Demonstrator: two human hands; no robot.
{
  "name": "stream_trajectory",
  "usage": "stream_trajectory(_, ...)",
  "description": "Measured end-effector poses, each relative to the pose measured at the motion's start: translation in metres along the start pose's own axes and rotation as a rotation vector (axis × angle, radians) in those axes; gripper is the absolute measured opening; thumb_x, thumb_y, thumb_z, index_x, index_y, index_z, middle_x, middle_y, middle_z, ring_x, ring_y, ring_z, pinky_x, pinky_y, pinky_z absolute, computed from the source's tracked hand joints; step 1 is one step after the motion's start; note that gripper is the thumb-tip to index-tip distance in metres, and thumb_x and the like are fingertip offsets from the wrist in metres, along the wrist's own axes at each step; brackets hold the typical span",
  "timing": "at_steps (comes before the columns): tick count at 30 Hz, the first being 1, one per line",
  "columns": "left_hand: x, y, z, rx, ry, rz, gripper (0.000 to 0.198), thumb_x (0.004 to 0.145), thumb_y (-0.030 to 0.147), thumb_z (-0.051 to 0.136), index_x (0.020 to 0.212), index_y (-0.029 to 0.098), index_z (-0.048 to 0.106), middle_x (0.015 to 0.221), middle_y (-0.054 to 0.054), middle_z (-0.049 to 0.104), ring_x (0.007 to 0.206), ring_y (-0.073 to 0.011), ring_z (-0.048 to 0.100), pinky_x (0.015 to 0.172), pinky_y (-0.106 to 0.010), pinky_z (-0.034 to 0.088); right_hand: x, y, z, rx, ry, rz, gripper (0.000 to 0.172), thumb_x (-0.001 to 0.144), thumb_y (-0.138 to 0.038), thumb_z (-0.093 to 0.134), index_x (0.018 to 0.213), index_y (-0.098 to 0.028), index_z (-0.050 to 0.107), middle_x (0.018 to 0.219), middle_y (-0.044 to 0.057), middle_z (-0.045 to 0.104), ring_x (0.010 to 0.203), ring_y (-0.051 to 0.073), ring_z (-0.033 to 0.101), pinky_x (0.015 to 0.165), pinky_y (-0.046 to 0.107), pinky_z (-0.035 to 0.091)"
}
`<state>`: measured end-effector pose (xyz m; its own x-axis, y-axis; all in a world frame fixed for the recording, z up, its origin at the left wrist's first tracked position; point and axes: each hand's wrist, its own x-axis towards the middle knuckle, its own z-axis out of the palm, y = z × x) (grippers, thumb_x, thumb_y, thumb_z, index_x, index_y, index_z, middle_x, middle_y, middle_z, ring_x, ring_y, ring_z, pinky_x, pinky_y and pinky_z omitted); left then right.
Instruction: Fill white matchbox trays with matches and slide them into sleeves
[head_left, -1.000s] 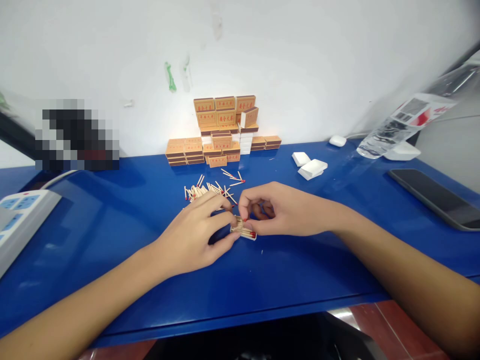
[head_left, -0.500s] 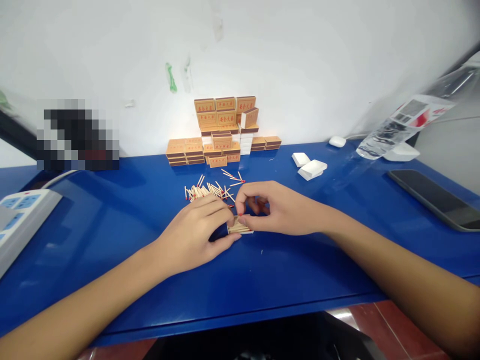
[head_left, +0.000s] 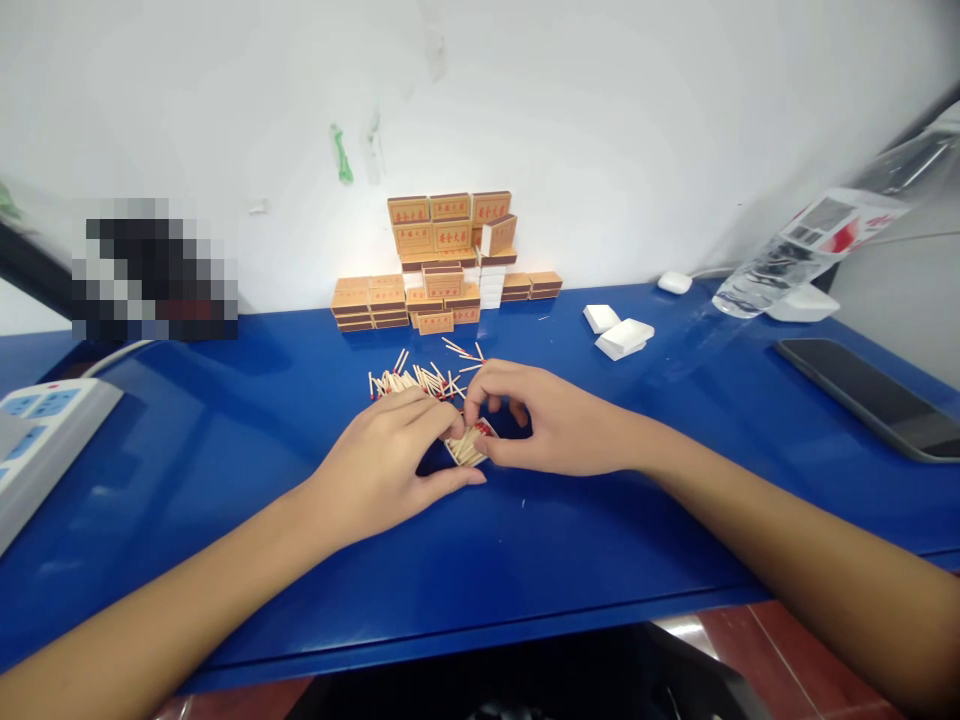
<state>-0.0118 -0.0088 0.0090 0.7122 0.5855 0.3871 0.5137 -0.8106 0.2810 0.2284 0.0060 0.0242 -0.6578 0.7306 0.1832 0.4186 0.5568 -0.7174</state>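
A small white matchbox tray (head_left: 489, 425) lies slanted on the blue table, filled with matches (head_left: 466, 446) whose red heads show at its upper right. My left hand (head_left: 396, 440) curls around the tray's left side, fingertips at its upper left and thumb along the near edge. From the right, my right hand (head_left: 551, 415) grips the tray's right end, index finger at the far side and thumb at the near corner. Its fingers cover part of the tray. Just beyond my left hand is a heap of loose matches (head_left: 420, 380), partly hidden by that hand.
Stacked matchboxes (head_left: 452, 237) stand against the wall. Right of them lie white empty trays (head_left: 625, 338). Farther right are a tilted water bottle (head_left: 787, 250) and a dark phone (head_left: 874, 395). A white power strip (head_left: 56, 440) sits at the left.
The tray has turned from lying nearly straight to slanted, and its matches' red heads now show. My right hand has shifted slightly left, its index finger moving to the tray's far side.
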Motion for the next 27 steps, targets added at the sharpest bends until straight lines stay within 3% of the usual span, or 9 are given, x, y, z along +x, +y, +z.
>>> stream_trajectory(8,-0.001,-0.001,0.000,0.018,0.007,0.002,0.034,0.096,0.050,0.072,0.102,0.019,0.062,0.091,-0.004,0.068,0.087,-0.0227,0.063,0.080,-0.038,0.052,0.000,-0.003,-0.012,-0.109,-0.026,-0.031,0.010,0.088,-0.015,0.067,0.095,-0.022,0.070,0.097,0.002,0.066,0.086,0.016,0.057,0.080,0.033,0.044)
stream_trajectory(16,-0.001,0.000,0.001,0.003,-0.007,-0.008,0.031,0.095,0.048,0.074,0.095,0.019,0.062,0.087,-0.003,0.066,0.087,-0.0230,0.062,0.081,-0.039,0.052,0.001,0.000,-0.005,-0.192,-0.003,-0.080,0.014,0.091,-0.014,0.065,0.101,-0.022,0.071,0.104,0.006,0.062,0.103,0.022,0.056,0.088,0.036,0.046)
stream_trajectory(23,0.000,0.000,0.000,-0.001,-0.019,-0.015,0.032,0.096,0.048,0.073,0.096,0.018,0.062,0.087,-0.003,0.066,0.085,-0.0227,0.062,0.079,-0.039,0.052,-0.002,-0.004,-0.012,-0.230,0.016,-0.093,0.007,0.089,-0.015,0.064,0.092,-0.020,0.069,0.099,0.005,0.062,0.094,0.019,0.057,0.084,0.034,0.045)
stream_trajectory(27,-0.001,0.002,0.000,-0.038,-0.016,0.019,0.031,0.096,0.045,0.074,0.101,0.017,0.064,0.092,-0.005,0.068,0.087,-0.0221,0.064,0.079,-0.038,0.053,0.003,0.007,-0.009,-0.292,0.146,0.027,0.010,0.088,-0.015,0.062,0.090,-0.018,0.071,0.088,0.003,0.064,0.080,0.016,0.057,0.075,0.032,0.042)
